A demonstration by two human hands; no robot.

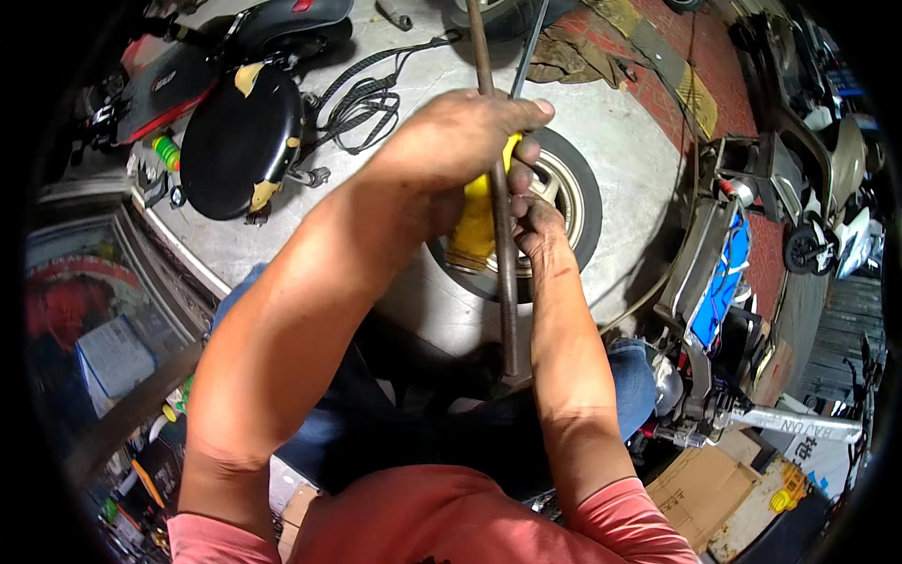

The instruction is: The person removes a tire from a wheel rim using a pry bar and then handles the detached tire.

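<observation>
- Your left hand wraps over the upper part of the metal rod, its fingers curled round the far side and its thumb reaching out to the right.
- Your right hand sits low against the rod's right side with bent, gathered fingers; you cannot tell from this view whether they pinch anything.
- The rod lies right at your hands, in front of your chest: its long axis runs from the top edge of the view down toward your lap, tipping slightly right at the near end.
- That near end stands free between your forearms, closer to the right forearm than to the left forearm; of your two hands, the right is nearer to it.
- A yellow piece shows behind the rod, mostly to its left, just below your left hand; its exact kind is unclear.
- Beneath all this lies a wheel, its pale rim partly covered by your hands, the rod and the yellow piece.
- A thin metal bar slants up beyond your left thumb.
- Farther off, a black seat and a tangled black strap lie to the left, a brown cloth ahead.
- Your right knee limits room beside the right forearm.
</observation>
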